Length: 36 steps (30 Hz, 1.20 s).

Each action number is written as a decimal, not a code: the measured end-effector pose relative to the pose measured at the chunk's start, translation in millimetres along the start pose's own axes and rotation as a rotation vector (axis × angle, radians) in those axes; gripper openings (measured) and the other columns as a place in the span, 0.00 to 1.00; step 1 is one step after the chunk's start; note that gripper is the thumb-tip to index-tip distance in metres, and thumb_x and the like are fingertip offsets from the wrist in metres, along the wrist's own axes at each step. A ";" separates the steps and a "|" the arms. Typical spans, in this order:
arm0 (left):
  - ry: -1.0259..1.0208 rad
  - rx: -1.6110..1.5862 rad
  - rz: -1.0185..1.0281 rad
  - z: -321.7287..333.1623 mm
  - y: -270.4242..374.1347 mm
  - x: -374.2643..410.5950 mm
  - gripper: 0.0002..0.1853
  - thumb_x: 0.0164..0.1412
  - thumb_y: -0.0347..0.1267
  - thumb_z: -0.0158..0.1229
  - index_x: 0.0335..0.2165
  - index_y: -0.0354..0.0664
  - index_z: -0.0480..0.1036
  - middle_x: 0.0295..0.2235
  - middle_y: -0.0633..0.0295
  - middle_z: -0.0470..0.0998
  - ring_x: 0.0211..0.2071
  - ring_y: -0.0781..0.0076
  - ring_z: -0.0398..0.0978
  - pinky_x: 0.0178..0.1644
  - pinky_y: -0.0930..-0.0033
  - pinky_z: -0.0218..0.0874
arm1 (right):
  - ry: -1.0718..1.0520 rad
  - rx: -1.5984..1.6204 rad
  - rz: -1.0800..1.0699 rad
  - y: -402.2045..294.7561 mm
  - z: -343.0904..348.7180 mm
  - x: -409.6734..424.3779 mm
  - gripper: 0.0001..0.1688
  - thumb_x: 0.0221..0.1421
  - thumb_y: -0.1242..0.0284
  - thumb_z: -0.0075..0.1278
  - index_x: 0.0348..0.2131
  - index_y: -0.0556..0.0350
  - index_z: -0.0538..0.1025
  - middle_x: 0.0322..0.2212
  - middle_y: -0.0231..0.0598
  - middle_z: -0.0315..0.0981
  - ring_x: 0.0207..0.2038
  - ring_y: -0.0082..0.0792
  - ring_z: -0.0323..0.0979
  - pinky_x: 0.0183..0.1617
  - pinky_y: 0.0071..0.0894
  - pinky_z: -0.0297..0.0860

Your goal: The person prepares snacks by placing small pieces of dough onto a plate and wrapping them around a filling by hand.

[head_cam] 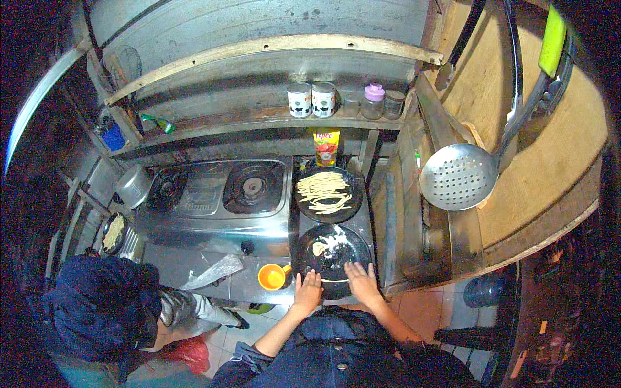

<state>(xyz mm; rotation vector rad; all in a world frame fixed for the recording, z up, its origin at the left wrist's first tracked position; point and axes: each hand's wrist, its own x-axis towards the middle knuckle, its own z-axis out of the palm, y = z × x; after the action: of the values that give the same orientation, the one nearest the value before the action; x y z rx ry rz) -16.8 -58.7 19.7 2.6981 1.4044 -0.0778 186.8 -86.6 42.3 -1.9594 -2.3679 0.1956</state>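
Both my hands lie palm down at the near edge of a round black plate [360, 248]. My left hand [308, 292] and my right hand [363, 285] rest flat with fingers extended, and a thin pale dough strand [335, 281] runs between them. Its ends are hidden under the hands. A small dough lump [318, 249] and scattered white flour [338, 241] lie on the plate. Just beyond, a second black plate [357, 194] bears many cut or rolled dough strips [321, 185]. To the left of my left hand stands an orange cup [272, 277].
A steel gas stove [252, 233] is at the left, near a metal pot [133, 186]. Another person [104, 300] is at the lower left. A perforated skimmer [458, 177] hangs at the right. A yellow pouch [326, 147] stands behind the plates, below shelved cans [299, 100].
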 end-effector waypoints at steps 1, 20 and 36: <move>0.037 0.099 0.026 -1.2 -1.3 2.8 0.25 0.55 0.34 0.41 0.51 0.35 0.57 0.54 0.51 0.57 0.56 0.61 0.53 0.59 0.49 0.32 | 0.053 -0.097 0.051 7.9 6.3 1.0 0.29 0.50 0.68 0.41 0.52 0.56 0.59 0.52 0.39 0.57 0.56 0.40 0.52 0.57 0.61 0.42; 0.107 -1.762 -0.525 -28.8 -48.2 60.3 0.04 0.52 0.23 0.50 0.30 0.38 0.67 0.20 0.68 0.68 0.20 0.81 0.66 0.26 0.81 0.60 | 0.608 1.254 0.535 25.3 38.3 69.7 0.04 0.48 0.77 0.49 0.25 0.60 0.73 0.22 0.29 0.70 0.24 0.18 0.65 0.29 0.17 0.62; 0.279 -1.807 -0.547 -55.8 -57.9 137.0 0.23 0.53 0.24 0.48 0.50 0.39 0.59 0.48 0.53 0.63 0.43 0.65 0.67 0.42 0.72 0.62 | 0.439 1.679 0.946 61.5 -10.7 157.6 0.35 0.43 0.71 0.51 0.51 0.57 0.56 0.36 0.36 0.67 0.24 0.22 0.66 0.26 0.22 0.59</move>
<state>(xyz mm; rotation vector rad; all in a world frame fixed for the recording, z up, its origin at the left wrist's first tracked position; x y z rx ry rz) 14.3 92.0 59.0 0.8379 1.1334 0.9889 218.2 80.0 39.3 -1.5089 -0.2750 1.1068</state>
